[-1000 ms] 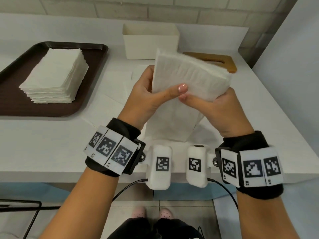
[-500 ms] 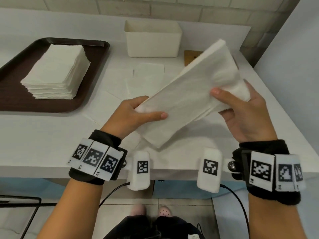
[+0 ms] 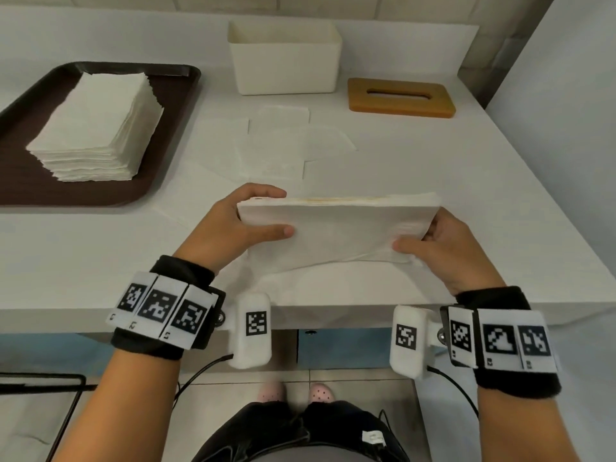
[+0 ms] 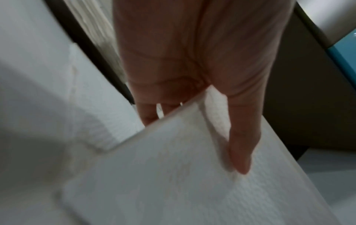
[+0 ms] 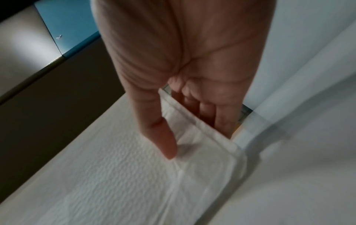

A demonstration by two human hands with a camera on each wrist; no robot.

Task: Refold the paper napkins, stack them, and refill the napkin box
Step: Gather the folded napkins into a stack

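Note:
A thick bundle of folded white napkins stands on its long edge near the table's front, held between both hands. My left hand grips its left end, thumb across the near face and fingers behind. My right hand grips the right end the same way, thumb on the near face. The open white napkin box stands at the back middle. Its wooden slotted lid lies to the right of it. A second napkin stack sits on the dark tray at the left.
Several loose unfolded napkins lie flat on the white table between the box and my hands. A wall rises along the table's right side. The table's front edge runs just below my wrists.
The bundle has swung from upright, through a slant, down to level on its long edge near the table. Both hands slid apart to its two ends and came lower and nearer.

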